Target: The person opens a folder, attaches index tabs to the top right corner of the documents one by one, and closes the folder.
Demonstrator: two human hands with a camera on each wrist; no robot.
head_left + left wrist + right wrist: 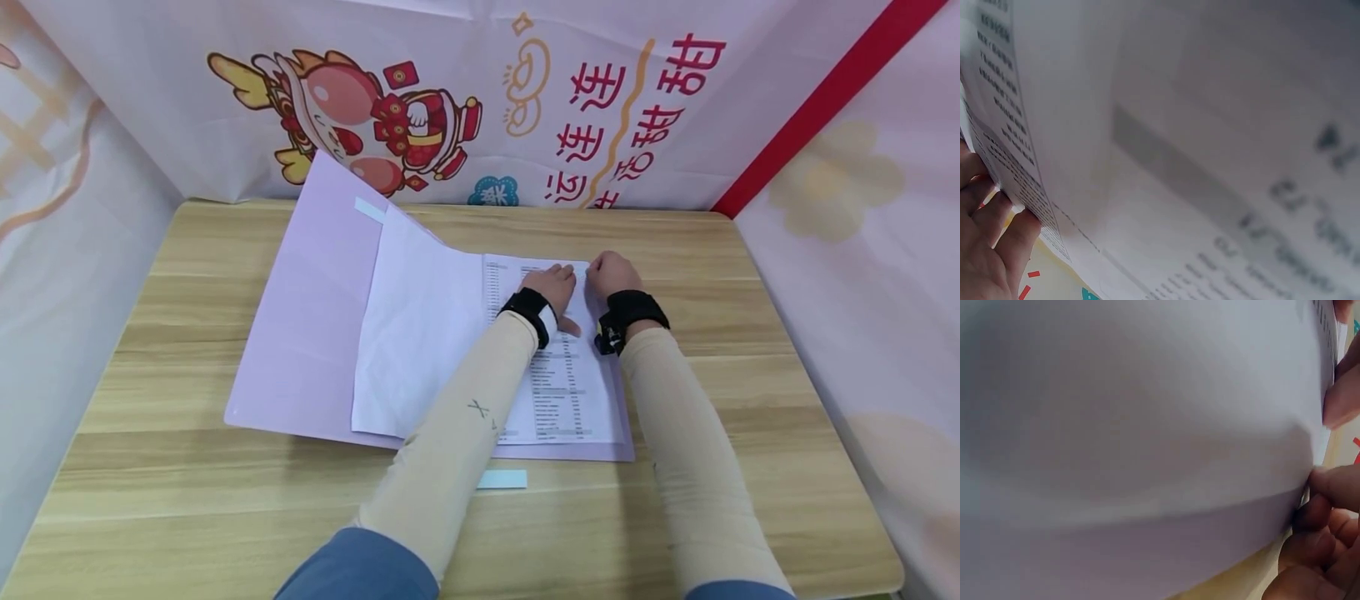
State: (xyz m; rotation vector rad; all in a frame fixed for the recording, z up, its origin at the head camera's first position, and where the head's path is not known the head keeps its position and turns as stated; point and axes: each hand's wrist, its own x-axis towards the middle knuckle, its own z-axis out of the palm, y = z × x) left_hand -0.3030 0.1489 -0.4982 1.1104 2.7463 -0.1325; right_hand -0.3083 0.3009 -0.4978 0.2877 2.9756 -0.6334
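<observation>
A light purple folder (pixel 300 333) lies opened on the table, its left cover tilted up. Inside, a blank white sheet (pixel 420 325) leans to the left, and a printed page (pixel 577 408) with rows of small text lies on the right side. My left hand (pixel 551 287) rests flat on the upper part of that page, fingers extended, as the left wrist view also shows with the fingers (pixel 1019 240) against the paper. At the upper right edge my right hand (pixel 613 275) has curled fingers and pinches the page's edge, seen close in the right wrist view.
The folder lies on a wood-grain table (pixel 150 483). A pale blue strip (pixel 502 479) sits below the folder's front edge, and another pale strip (pixel 370 209) is on the raised cover. A printed cloth (pixel 465 100) hangs behind; cloths flank both sides.
</observation>
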